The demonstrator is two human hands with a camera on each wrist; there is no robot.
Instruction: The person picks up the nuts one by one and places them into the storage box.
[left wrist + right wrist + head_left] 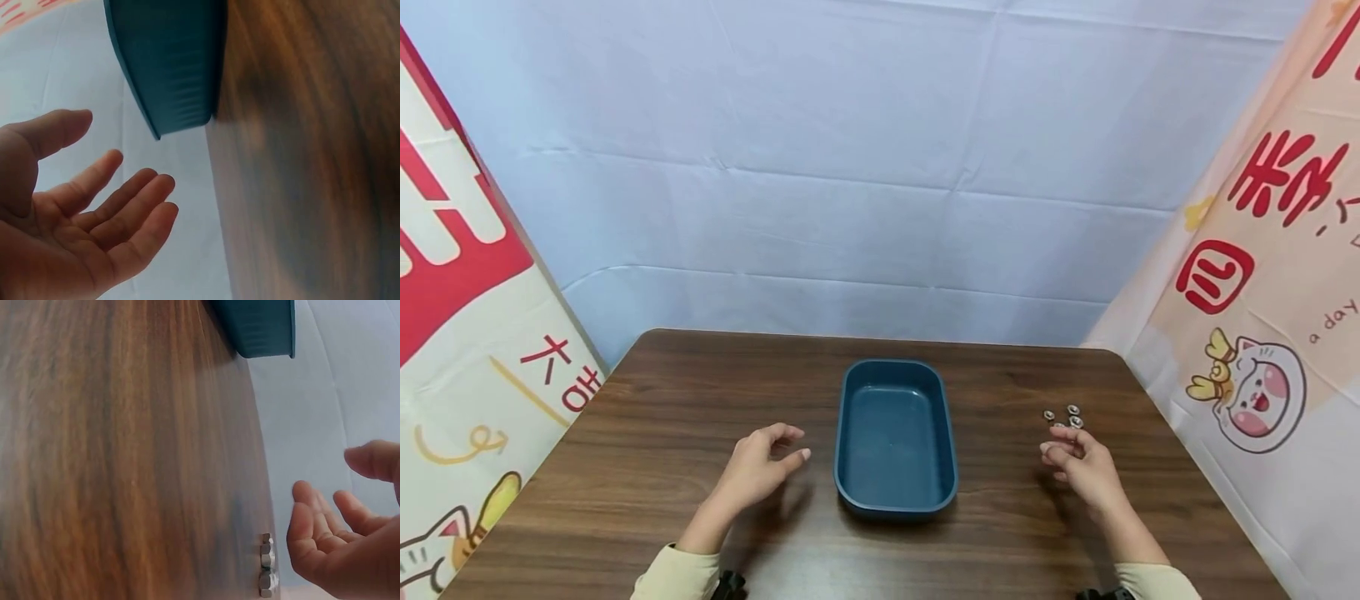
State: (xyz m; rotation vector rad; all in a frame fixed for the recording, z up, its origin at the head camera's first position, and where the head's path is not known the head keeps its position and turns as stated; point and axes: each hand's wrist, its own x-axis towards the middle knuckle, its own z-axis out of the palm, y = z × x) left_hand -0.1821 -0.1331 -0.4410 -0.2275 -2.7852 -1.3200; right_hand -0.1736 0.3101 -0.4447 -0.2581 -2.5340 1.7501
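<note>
A dark teal rectangular tray (895,507) with rounded corners lies in the middle of the wooden table. Left of it my left hand (760,467) hovers, fingers loosely bent and thumb apart, holding nothing; the left wrist view shows its bare palm (69,250). On the other side my right hand (1084,471) hangs over the table with relaxed fingers and nothing in them. Several small silver metal nuts (1075,422) lie just beyond its fingertips. In the right wrist view the nuts (267,556) sit near the table's far edge, and the thumb stands apart from the fingers.
The brown wood-grain table (700,400) ends at a far edge before a pale cloth backdrop (850,167). Printed cloths with red lettering and cartoon cats hang at the left (475,350) and right (1262,275).
</note>
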